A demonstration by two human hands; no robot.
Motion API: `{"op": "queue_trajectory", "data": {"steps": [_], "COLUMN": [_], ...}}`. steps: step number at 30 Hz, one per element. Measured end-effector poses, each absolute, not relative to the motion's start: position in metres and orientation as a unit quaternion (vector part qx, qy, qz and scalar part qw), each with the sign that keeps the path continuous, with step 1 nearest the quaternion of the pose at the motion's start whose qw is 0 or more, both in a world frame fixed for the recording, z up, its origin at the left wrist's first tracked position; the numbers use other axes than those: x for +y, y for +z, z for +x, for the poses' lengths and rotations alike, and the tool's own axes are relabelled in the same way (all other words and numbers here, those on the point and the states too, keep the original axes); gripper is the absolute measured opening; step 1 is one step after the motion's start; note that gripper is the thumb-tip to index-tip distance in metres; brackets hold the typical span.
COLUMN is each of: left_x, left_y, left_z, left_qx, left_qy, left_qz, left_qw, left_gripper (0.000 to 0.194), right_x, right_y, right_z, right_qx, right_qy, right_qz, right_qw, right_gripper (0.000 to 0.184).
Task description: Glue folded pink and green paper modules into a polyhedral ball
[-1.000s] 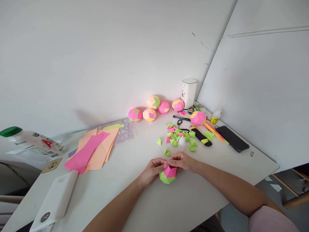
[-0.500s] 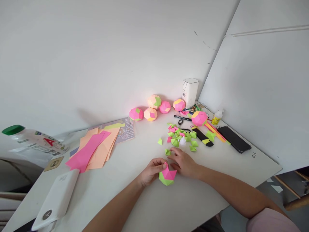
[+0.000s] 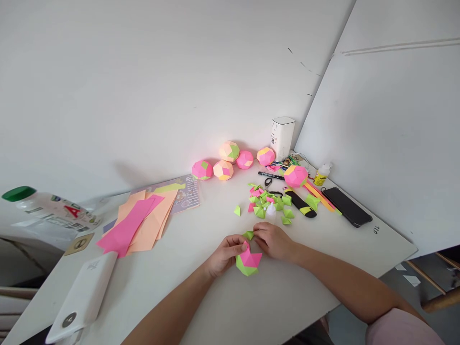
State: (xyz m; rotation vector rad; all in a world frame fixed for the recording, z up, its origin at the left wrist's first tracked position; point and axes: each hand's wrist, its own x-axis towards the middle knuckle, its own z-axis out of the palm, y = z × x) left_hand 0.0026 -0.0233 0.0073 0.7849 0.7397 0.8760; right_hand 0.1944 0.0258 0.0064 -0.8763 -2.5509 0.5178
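My left hand (image 3: 225, 253) is closed around a half-built pink and green paper ball (image 3: 248, 262) resting on the white table (image 3: 223, 306). Right beside it, my right hand (image 3: 273, 241) pinches a small green folded paper unit (image 3: 248, 235) just above the ball's open top. A pile of green and pink folded units (image 3: 269, 203) lies a little beyond my hands, with a single green unit (image 3: 237, 210) apart to its left.
Several finished paper balls (image 3: 223, 169) sit by the wall, one more (image 3: 295, 176) near scissors (image 3: 268, 182), a pen, a glue bottle (image 3: 320, 175) and a black phone (image 3: 347, 206). Pink and orange sheets (image 3: 142, 221) lie left, with a white power bank (image 3: 84, 297) and a bottle (image 3: 46, 208).
My right hand left the ball, reached to a green unit lying just beyond it, picked it up and brought it back beside the ball. My left hand kept holding the ball.
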Motion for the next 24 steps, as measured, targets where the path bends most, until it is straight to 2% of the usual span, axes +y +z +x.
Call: {"op": "queue_trajectory", "data": {"steps": [8, 12, 15, 18, 19, 22, 24], "left_x": [-0.023, -0.023, -0.023, -0.023, -0.023, -0.023, -0.024], "left_y": [0.011, 0.014, 0.013, 0.012, 0.012, 0.01, 0.008], "left_z": [0.004, 0.005, 0.004, 0.003, 0.003, 0.002, 0.001], "left_qx": [0.328, 0.327, 0.32, 0.32, 0.321, 0.324, 0.326], "left_qy": [0.402, 0.405, 0.404, 0.404, 0.404, 0.403, 0.402], "left_qz": [0.374, 0.378, 0.383, 0.386, 0.387, 0.391, 0.392], "left_qw": [0.768, 0.766, 0.767, 0.765, 0.764, 0.762, 0.761], "left_gripper": [0.021, 0.02, 0.019, 0.019, 0.02, 0.02, 0.021], "right_x": [0.027, 0.026, 0.029, 0.036, 0.039, 0.047, 0.053], "right_y": [0.031, 0.051, 0.06, 0.055, 0.05, 0.031, 0.02], "right_z": [0.213, 0.217, 0.22, 0.221, 0.221, 0.216, 0.213], "right_qx": [-0.932, -0.905, -0.856, -0.818, -0.81, -0.791, -0.793], "right_qy": [0.119, 0.081, 0.055, 0.062, 0.074, 0.115, 0.148], "right_qz": [-0.339, -0.416, -0.51, -0.562, -0.567, -0.571, -0.553], "right_qw": [0.049, 0.038, 0.057, 0.108, 0.131, 0.185, 0.21], "right_gripper": [0.027, 0.036, 0.04, 0.022, 0.022, 0.04, 0.041]}}
